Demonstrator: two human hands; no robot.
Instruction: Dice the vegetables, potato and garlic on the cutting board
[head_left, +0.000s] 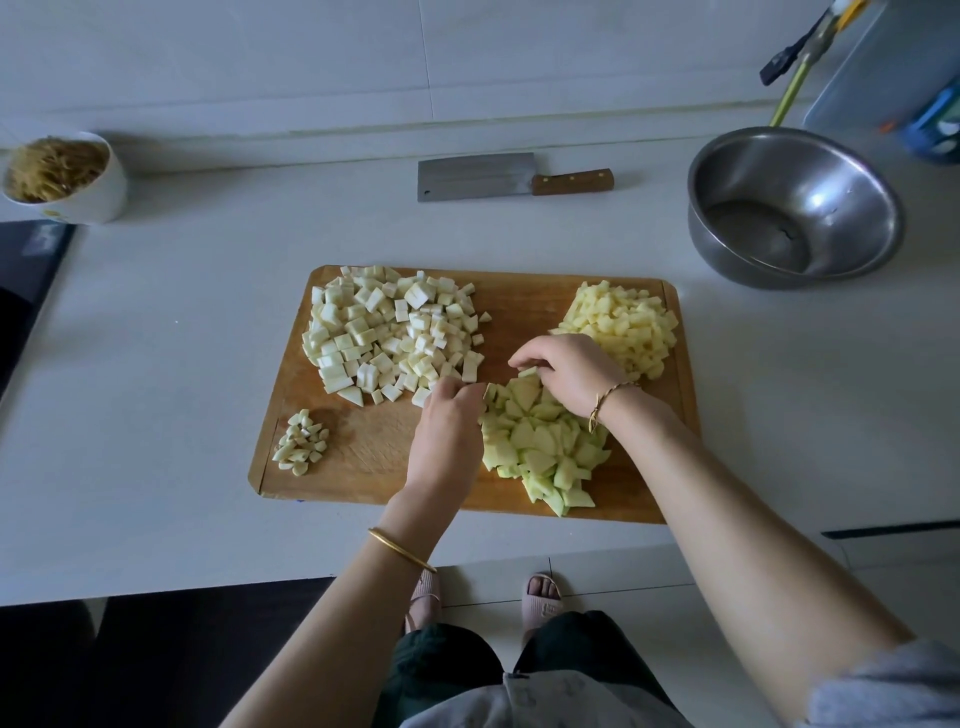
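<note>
A wooden cutting board (374, 441) lies on the counter with several heaps on it. Pale white cubes (387, 332) fill its far left part. Yellowish potato dice (626, 319) sit at the far right. Chopped garlic (301, 442) lies near the left front. Light green vegetable pieces (545, 447) are heaped at the front middle. My left hand (449, 431) rests at the left edge of the green heap, fingers curled against the pieces. My right hand (569, 369) lies over the far end of that heap, fingertips curled onto a piece. The cleaver (511, 176) rests on the counter behind the board.
A steel bowl (792, 205) stands at the right rear. A white cup of thin brown strands (65, 174) is at the far left. A plastic container and utensils (893, 67) fill the back right corner. A dark hob edge (26, 280) borders the left.
</note>
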